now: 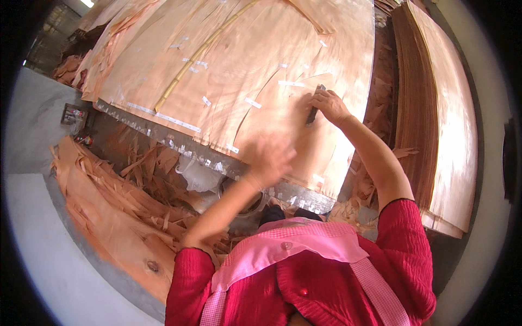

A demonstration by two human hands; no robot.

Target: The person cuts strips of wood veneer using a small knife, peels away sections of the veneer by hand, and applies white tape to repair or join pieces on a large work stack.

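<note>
A wide, pale wood veneer sheet (163,65) lies on the bench before me, with thin dark splits running through it. Short pieces of white tape (253,102) are stuck over several of these splits. Toward the sheet's right side, my right hand (329,106) is closed around a dark, narrow flat tool (311,116) held against the veneer; its exact kind does not show. Nearer me, my left hand (272,155) is over the sheet's front part, smeared by motion, so its fingers cannot be made out.
A long yellowish stick (193,58) rests across the veneer at left. Tape scraps dot the bench's front edge (187,149). Tall veneer stacks (416,81) stand at right. Torn veneer scraps (109,201) heap on the floor at left, near a white plastic bag (198,175).
</note>
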